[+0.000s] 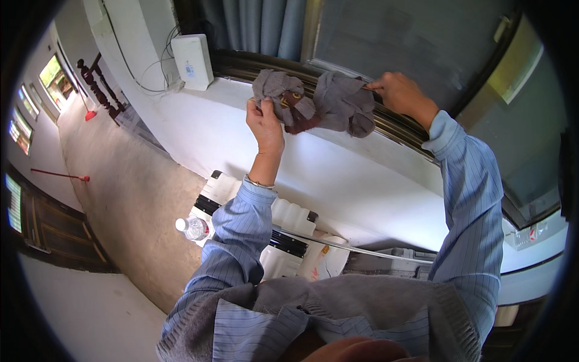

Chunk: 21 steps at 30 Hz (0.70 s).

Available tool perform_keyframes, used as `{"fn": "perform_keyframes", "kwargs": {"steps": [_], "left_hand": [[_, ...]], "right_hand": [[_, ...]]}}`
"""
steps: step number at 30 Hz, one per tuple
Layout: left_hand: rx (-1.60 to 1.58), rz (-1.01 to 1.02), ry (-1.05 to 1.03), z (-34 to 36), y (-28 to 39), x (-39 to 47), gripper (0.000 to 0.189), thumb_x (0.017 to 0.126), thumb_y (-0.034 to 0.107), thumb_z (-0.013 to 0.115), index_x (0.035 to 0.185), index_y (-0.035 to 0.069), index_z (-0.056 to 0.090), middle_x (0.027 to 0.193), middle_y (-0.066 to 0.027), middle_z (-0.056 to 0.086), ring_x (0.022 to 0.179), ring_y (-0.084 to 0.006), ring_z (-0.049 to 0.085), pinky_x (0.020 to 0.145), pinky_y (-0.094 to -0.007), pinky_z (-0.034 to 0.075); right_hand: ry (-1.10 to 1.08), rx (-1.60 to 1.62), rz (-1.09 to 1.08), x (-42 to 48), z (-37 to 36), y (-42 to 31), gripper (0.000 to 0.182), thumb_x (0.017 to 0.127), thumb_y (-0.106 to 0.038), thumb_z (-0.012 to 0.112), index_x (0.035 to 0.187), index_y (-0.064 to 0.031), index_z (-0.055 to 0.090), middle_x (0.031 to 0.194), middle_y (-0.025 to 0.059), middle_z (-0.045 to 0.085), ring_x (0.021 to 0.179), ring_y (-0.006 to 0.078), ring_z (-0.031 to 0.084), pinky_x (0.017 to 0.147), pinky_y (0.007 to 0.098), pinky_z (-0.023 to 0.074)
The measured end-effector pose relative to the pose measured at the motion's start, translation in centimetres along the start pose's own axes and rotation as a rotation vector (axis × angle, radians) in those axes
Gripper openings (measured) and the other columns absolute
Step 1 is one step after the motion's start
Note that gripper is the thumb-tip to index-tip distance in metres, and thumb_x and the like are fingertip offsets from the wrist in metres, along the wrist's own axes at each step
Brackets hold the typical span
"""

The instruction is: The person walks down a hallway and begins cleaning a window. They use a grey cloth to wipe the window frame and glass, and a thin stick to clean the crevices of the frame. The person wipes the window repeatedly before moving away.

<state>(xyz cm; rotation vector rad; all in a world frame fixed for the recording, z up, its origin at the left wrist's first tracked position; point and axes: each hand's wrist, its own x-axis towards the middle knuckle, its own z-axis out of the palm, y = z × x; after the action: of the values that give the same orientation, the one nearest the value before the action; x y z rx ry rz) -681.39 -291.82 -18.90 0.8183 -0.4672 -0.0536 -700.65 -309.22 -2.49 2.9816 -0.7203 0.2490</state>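
Both of my hands are raised at a window sill, one at each end of a bunched grey-brown cloth [346,102]. My left hand [267,124] pinches the lower left part of the cloth between thumb and fingers. Near it, a dark red patch with yellow marks shows on the cloth. My right hand [400,92] is closed on a thin brown stick-like piece [372,86] at the cloth's upper right edge; how far this runs into the cloth is hidden. The cloth hangs in folds before the dark window track [393,129].
A white box-shaped device [192,61] with cables stands on the sill at the left. Below are a white ribbed case [289,212], a clear plastic bottle [196,227] with a white cap, and a thin curved rod [357,248]. A wooden railing [97,86] stands farther off.
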Motion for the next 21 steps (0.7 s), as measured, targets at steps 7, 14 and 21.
{"fn": "perform_keyframes", "kwargs": {"steps": [7, 14, 21], "left_hand": [[0.332, 0.281, -0.16, -1.0, 0.4, 1.7, 0.014, 0.089, 0.009, 0.052, 0.099, -0.001, 0.05, 0.084, -0.0104, 0.058, 0.077, -0.0166, 0.054, 0.073, -0.0277, 0.045], [0.526, 0.372, -0.108, -2.2, -0.1, 6.0, 0.019, 0.084, 0.011, 0.057, 0.098, -0.001, 0.053, 0.087, -0.0196, 0.061, 0.078, -0.0322, 0.06, 0.074, -0.0355, 0.048], [0.58, 0.408, -0.012, -4.2, -2.1, 9.3, 0.019, 0.085, 0.01, 0.058, 0.099, -0.002, 0.053, 0.087, -0.0173, 0.061, 0.077, -0.0298, 0.06, 0.073, -0.0359, 0.048]], "right_hand": [[0.11, 0.027, -0.219, 9.2, 2.6, -5.8, 0.025, 0.083, -0.006, 0.057, 0.104, -0.0095, 0.069, 0.103, 0.017, 0.066, 0.097, 0.0361, 0.061, 0.08, 0.0432, 0.0501], [0.14, -0.046, -0.336, 17.0, 4.1, -11.2, 0.026, 0.08, -0.004, 0.056, 0.101, -0.0089, 0.07, 0.1, 0.0178, 0.066, 0.097, 0.036, 0.061, 0.08, 0.0435, 0.0502], [0.271, -0.082, -0.471, 22.6, 6.2, -14.8, 0.023, 0.084, -0.009, 0.051, 0.097, -0.0055, 0.07, 0.094, 0.0181, 0.067, 0.09, 0.0355, 0.064, 0.078, 0.0432, 0.0512]]}}
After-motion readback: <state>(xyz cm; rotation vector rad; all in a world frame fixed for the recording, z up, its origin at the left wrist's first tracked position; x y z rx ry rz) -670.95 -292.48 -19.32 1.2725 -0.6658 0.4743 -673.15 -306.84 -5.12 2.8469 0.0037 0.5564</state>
